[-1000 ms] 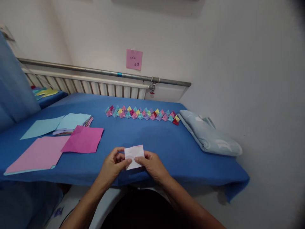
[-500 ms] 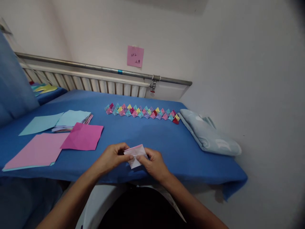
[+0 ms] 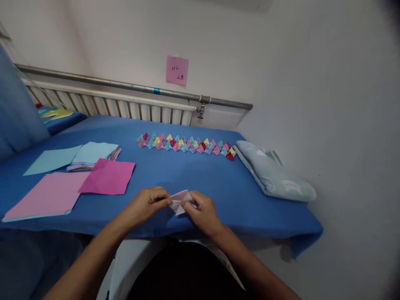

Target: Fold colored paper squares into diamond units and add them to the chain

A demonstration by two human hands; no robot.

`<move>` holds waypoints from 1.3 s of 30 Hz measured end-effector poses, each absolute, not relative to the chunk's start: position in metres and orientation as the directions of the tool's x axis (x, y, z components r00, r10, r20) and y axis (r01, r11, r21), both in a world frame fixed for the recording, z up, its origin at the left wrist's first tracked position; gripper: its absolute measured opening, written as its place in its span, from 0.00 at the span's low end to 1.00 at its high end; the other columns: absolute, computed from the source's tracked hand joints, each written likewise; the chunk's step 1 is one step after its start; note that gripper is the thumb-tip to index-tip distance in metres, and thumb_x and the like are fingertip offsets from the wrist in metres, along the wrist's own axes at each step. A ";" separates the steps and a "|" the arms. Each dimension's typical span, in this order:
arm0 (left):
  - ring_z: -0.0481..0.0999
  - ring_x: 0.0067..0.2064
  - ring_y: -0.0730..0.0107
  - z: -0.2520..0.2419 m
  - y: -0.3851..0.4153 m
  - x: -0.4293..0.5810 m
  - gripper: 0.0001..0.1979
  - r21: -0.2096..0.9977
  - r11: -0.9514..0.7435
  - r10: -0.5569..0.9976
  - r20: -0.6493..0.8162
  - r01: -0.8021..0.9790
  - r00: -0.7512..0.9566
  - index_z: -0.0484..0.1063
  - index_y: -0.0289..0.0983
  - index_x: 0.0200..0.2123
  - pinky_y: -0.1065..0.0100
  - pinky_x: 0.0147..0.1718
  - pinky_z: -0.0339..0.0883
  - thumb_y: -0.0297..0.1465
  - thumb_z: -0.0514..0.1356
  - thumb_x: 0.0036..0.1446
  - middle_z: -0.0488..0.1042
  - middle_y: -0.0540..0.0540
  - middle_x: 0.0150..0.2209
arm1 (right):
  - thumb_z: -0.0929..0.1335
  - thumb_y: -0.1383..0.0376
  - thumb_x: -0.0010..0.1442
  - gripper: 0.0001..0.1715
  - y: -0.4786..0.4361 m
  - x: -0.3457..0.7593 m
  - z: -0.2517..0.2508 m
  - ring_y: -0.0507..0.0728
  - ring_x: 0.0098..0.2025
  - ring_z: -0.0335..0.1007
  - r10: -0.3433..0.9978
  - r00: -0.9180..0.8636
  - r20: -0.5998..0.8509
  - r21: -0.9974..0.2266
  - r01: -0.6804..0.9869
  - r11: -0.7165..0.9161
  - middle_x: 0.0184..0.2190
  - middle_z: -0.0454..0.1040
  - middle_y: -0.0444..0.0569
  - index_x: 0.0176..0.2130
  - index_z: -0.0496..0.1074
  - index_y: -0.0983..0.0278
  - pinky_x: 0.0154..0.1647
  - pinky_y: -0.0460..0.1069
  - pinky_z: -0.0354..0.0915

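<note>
Between my hands is a small folded sheet of paper [image 3: 178, 201], white on the side facing me with a pinkish edge. My left hand [image 3: 150, 203] pinches its left corner between thumb and fingers. On the right side, my right hand [image 3: 201, 209] grips it, the thumb pressed on the front and the other fingers behind, partly hidden. Beyond my hands, two rows of folded paper pieces [image 3: 184, 146] in pink, teal, yellow, purple and red stretch across the blue cloth [image 3: 150, 173].
To the left lie a magenta sheet [image 3: 108, 177], larger pink sheets [image 3: 50, 196], a teal sheet [image 3: 51, 160] and a stack of coloured paper [image 3: 95, 153]. A folded pale blanket [image 3: 275, 173] rests at the right. Behind run a radiator [image 3: 125, 108] and a pipe [image 3: 109, 84]; a pink note [image 3: 177, 70] hangs above.
The paper has been turned and bent between my hands, and it looks narrower now. My left hand has shifted from the paper's front to its left corner.
</note>
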State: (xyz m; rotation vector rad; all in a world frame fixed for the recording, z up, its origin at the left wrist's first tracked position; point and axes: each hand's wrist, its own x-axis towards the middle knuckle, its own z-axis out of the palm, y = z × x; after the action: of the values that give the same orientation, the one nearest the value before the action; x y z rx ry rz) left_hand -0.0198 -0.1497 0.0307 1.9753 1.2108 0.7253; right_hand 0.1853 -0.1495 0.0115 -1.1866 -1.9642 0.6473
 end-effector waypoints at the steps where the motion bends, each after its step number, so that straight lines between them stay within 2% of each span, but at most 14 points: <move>1: 0.73 0.36 0.70 0.028 -0.148 -0.019 0.11 0.737 -0.406 0.897 0.210 0.540 0.389 0.75 0.39 0.32 0.71 0.36 0.64 0.34 0.54 0.60 0.75 0.51 0.32 | 0.63 0.68 0.57 0.08 -0.147 0.188 0.011 0.51 0.29 0.62 0.845 -0.321 0.427 -0.650 0.541 0.534 0.25 0.69 0.42 0.28 0.70 0.63 0.33 0.46 0.57; 3: 0.73 0.38 0.70 0.019 -0.147 -0.015 0.09 0.561 -0.563 0.824 0.438 0.607 0.359 0.73 0.39 0.35 0.68 0.39 0.64 0.30 0.52 0.62 0.75 0.49 0.35 | 0.64 0.69 0.59 0.08 -0.141 0.193 0.008 0.53 0.35 0.65 0.707 -0.405 0.579 -0.442 0.573 0.690 0.32 0.74 0.46 0.34 0.72 0.63 0.40 0.49 0.57; 5: 0.73 0.40 0.68 0.006 -0.148 -0.012 0.10 0.334 -0.653 0.703 0.601 0.679 0.380 0.72 0.39 0.36 0.66 0.41 0.63 0.28 0.51 0.63 0.75 0.47 0.37 | 0.64 0.70 0.60 0.08 -0.138 0.199 0.005 0.55 0.39 0.66 0.581 -0.518 0.628 -0.234 0.587 0.775 0.37 0.75 0.48 0.38 0.73 0.62 0.44 0.52 0.54; 7: 0.72 0.40 0.67 -0.008 -0.153 -0.008 0.10 0.159 -0.680 0.614 0.658 0.716 0.436 0.71 0.38 0.35 0.64 0.40 0.62 0.26 0.51 0.63 0.75 0.45 0.37 | 0.64 0.69 0.61 0.08 -0.139 0.204 -0.002 0.56 0.40 0.65 0.528 -0.606 0.596 -0.106 0.592 0.799 0.38 0.74 0.48 0.38 0.72 0.61 0.44 0.53 0.53; 9: 0.71 0.38 0.66 -0.019 -0.163 -0.005 0.10 0.085 -0.680 0.594 0.645 0.728 0.480 0.71 0.37 0.33 0.63 0.39 0.62 0.26 0.51 0.63 0.75 0.45 0.37 | 0.64 0.69 0.62 0.08 -0.145 0.208 -0.009 0.56 0.41 0.65 0.532 -0.659 0.531 -0.062 0.596 0.800 0.39 0.74 0.48 0.39 0.72 0.61 0.45 0.54 0.52; 13: 0.70 0.39 0.65 -0.026 -0.185 -0.001 0.10 0.113 -0.683 0.641 0.567 0.722 0.518 0.71 0.35 0.38 0.61 0.41 0.62 0.23 0.50 0.62 0.75 0.43 0.38 | 0.65 0.67 0.61 0.11 -0.161 0.213 -0.019 0.58 0.46 0.63 0.585 -0.697 0.413 -0.102 0.604 0.791 0.46 0.72 0.50 0.45 0.70 0.61 0.48 0.55 0.51; 17: 0.70 0.44 0.61 -0.022 -0.194 0.000 0.10 0.146 -0.674 0.668 0.537 0.724 0.514 0.70 0.35 0.42 0.59 0.44 0.62 0.23 0.51 0.61 0.75 0.42 0.41 | 0.65 0.65 0.61 0.17 -0.170 0.217 -0.020 0.60 0.48 0.62 0.631 -0.680 0.374 -0.181 0.613 0.769 0.49 0.71 0.51 0.50 0.68 0.61 0.49 0.56 0.52; 24: 0.71 0.42 0.63 -0.022 -0.195 -0.001 0.09 0.152 -0.657 0.679 0.544 0.738 0.493 0.70 0.36 0.42 0.56 0.46 0.60 0.23 0.53 0.60 0.76 0.44 0.40 | 0.64 0.70 0.59 0.13 -0.173 0.220 -0.021 0.58 0.43 0.64 0.692 -0.585 0.423 -0.325 0.615 0.718 0.42 0.74 0.50 0.45 0.70 0.63 0.46 0.54 0.55; 29: 0.70 0.44 0.59 -0.023 -0.197 -0.002 0.12 0.195 -0.654 0.710 0.492 0.731 0.504 0.69 0.35 0.44 0.54 0.48 0.59 0.25 0.58 0.55 0.74 0.42 0.43 | 0.66 0.69 0.59 0.11 -0.173 0.222 -0.021 0.58 0.43 0.64 0.692 -0.585 0.423 -0.339 0.606 0.720 0.41 0.74 0.50 0.44 0.71 0.62 0.46 0.54 0.55; 34: 0.71 0.40 0.64 -0.027 -0.193 -0.002 0.07 0.198 -0.657 0.691 0.545 0.727 0.476 0.71 0.36 0.42 0.58 0.44 0.60 0.26 0.56 0.60 0.75 0.44 0.40 | 0.65 0.69 0.59 0.10 -0.174 0.223 -0.023 0.57 0.43 0.65 0.726 -0.544 0.421 -0.387 0.616 0.686 0.40 0.74 0.49 0.42 0.72 0.61 0.46 0.54 0.55; 39: 0.71 0.39 0.64 -0.031 -0.188 -0.001 0.08 0.205 -0.623 0.707 0.562 0.755 0.430 0.72 0.36 0.40 0.60 0.42 0.60 0.26 0.54 0.61 0.75 0.44 0.38 | 0.66 0.70 0.60 0.08 -0.172 0.221 -0.027 0.57 0.41 0.66 0.792 -0.459 0.402 -0.429 0.670 0.606 0.38 0.74 0.49 0.40 0.73 0.61 0.44 0.53 0.56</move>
State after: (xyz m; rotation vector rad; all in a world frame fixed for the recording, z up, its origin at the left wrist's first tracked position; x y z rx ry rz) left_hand -0.0005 -0.1883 -0.0312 2.7218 1.3939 1.0067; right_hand 0.2214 -0.1720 -0.0266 -1.1505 -2.2603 0.2801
